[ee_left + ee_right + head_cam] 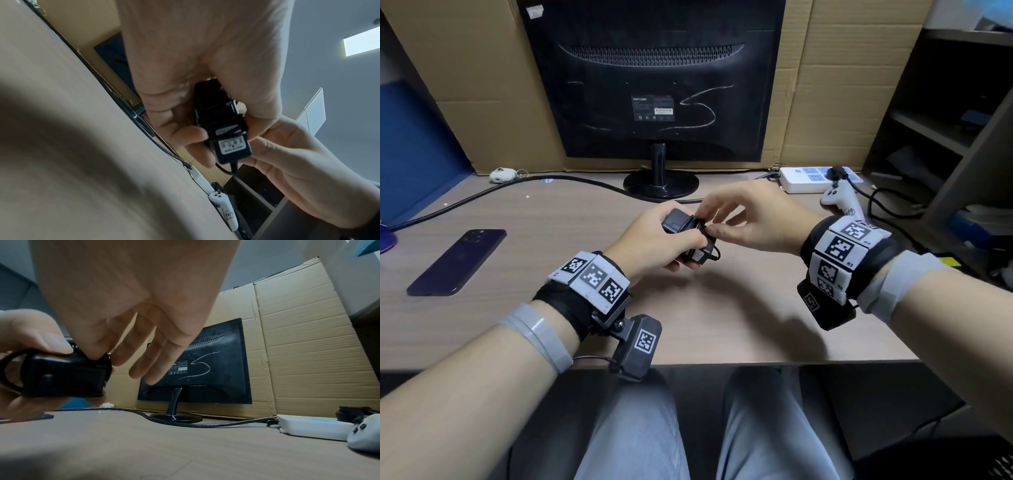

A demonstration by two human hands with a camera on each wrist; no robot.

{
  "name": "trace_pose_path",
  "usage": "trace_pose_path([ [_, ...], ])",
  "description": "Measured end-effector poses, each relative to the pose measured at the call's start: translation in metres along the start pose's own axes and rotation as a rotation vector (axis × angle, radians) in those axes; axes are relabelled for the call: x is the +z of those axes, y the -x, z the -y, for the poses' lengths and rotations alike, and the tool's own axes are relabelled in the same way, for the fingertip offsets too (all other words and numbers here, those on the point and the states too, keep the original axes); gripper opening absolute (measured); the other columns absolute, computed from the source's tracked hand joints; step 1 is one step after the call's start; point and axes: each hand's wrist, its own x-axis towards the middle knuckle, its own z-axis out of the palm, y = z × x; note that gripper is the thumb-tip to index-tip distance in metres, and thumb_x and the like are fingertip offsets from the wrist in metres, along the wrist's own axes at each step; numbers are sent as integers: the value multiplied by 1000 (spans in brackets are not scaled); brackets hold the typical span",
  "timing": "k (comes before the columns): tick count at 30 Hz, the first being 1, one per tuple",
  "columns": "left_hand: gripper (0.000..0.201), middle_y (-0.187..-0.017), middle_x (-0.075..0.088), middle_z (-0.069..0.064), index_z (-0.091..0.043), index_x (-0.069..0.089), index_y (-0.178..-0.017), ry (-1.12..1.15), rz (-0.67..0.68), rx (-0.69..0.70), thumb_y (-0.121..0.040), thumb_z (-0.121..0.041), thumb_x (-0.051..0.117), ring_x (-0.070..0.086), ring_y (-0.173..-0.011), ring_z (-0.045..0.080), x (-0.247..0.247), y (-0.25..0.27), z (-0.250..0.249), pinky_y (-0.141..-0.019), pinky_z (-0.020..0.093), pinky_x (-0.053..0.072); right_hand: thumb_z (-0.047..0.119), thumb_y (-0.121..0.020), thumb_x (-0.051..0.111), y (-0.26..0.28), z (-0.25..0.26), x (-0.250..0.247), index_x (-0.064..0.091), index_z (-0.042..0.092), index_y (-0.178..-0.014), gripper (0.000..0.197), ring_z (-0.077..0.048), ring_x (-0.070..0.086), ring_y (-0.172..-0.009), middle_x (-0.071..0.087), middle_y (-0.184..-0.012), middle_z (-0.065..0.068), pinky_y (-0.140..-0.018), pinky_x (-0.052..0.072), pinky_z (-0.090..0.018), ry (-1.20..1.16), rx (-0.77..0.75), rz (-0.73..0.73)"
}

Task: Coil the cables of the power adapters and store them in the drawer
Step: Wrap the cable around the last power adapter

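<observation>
So the desk (722, 335) has a monitor (654, 82) at the back middle, turned away, with cardboard (842, 85) standing behind it. Phone (457, 262) lies on the left side, power strip (804, 180) sits back right with a controller (839, 202) just in front of it. Both hands meet above the desk's middle, left hand (654, 243) and right hand (753, 216) on the power adapter (685, 233) between them. Shelves (941, 130) stand off to the right.
</observation>
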Motion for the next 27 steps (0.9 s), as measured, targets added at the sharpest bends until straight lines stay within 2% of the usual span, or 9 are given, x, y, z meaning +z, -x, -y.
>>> trace_pose_path([
  [8, 31, -96, 79, 17, -11, 63, -118, 4, -23, 7, -89, -9, 71, 78, -82, 41, -1, -1, -1, -58, 30, 49, 22, -87, 83, 0, -4, -2, 73, 20, -104, 20, -4, 72, -95, 74, -97, 12, -82, 63, -34, -53, 22, -4],
  [11, 29, -93, 80, 16, -13, 65, -115, -35, -32, 0, -87, -12, 72, 78, -79, 40, 1, -3, 0, -56, 30, 50, 21, -88, 78, 1, -3, 0, 73, 22, -100, 13, -6, 70, -96, 73, -95, 14, -82, 62, -34, -32, 33, -3],
  [13, 27, -91, 80, 16, -14, 63, -112, -47, -38, 1, -87, -13, 73, 79, -77, 38, 2, -4, -1, -56, 30, 50, 18, -89, 73, 1, -2, 3, 72, 21, -95, 7, -5, 71, -90, 73, -92, 11, -79, 62, -34, -73, 78, -29],
  [15, 25, -90, 80, 14, -15, 62, -107, -72, -37, 10, -86, -14, 74, 79, -76, 35, 3, -3, -2, -56, 30, 50, 24, -93, 73, -1, 0, 5, 71, 21, -94, 4, -8, 71, -82, 74, -90, 8, -76, 60, -35, -128, 157, -71],
  [18, 25, -91, 80, 11, -15, 62, -105, -134, -32, 33, -83, -15, 75, 79, -74, 31, 4, -3, -3, -55, 31, 52, 44, -92, 74, -3, 1, 4, 77, 21, -95, 23, -17, 73, -81, 78, -84, 2, -81, 62, -39, -162, 302, -34],
  [20, 29, -92, 79, 10, -12, 62, -109, -157, -23, 22, -83, -16, 75, 79, -74, 30, 6, -3, -3, -56, 32, 53, 47, -91, 75, -2, 4, 2, 80, 19, -91, 29, -22, 75, -81, 78, -80, -3, -78, 61, -39, -156, 347, 12],
  [23, 29, -90, 80, 10, -12, 63, -112, -163, -13, -17, -86, -17, 75, 79, -74, 28, 9, -4, -2, -57, 30, 52, 38, -90, 79, -1, 6, 2, 80, 15, -91, 23, -25, 76, -83, 79, -82, -7, -78, 65, -37, -227, 375, 20],
  [27, 35, -87, 80, 8, -9, 59, -114, -161, 16, -30, -88, -22, 78, 74, -64, 19, 14, -5, -4, -53, 28, 51, 26, -89, 81, 2, 7, 2, 74, 2, -96, 27, -23, 77, -83, 78, -94, -17, -83, 65, -40, -399, 395, -23],
])
